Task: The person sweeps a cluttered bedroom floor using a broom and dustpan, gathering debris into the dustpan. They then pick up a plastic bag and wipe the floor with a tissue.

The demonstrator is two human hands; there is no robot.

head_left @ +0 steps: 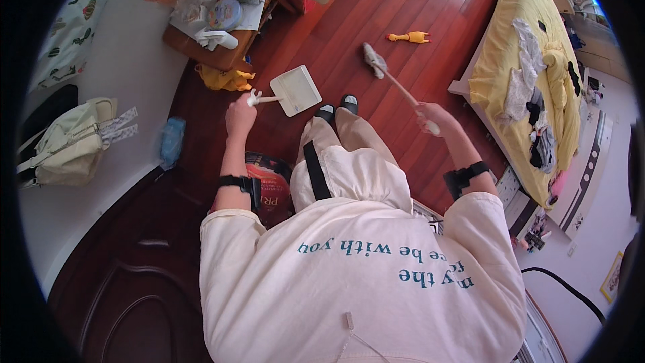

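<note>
My left hand (240, 115) is closed round the handle of a cream dustpan (297, 90), whose flat pan extends to the right, just ahead of my feet. In my right hand (433, 118) is the pale stick of a small broom (398, 87). Its greyish head points ahead and left, over the red wooden floor (349, 33). A yellow-orange rubber chicken (408, 37) lies on the boards a little beyond the broom head, apart from it.
On the left, a cluttered wooden table (208, 47) has a yellow bag (225, 77) beneath it. A bed (507, 60) with yellow bedding and clothes stands at right. A dark red bag (267, 185) sits by my left leg, near a dark wooden door (141, 282).
</note>
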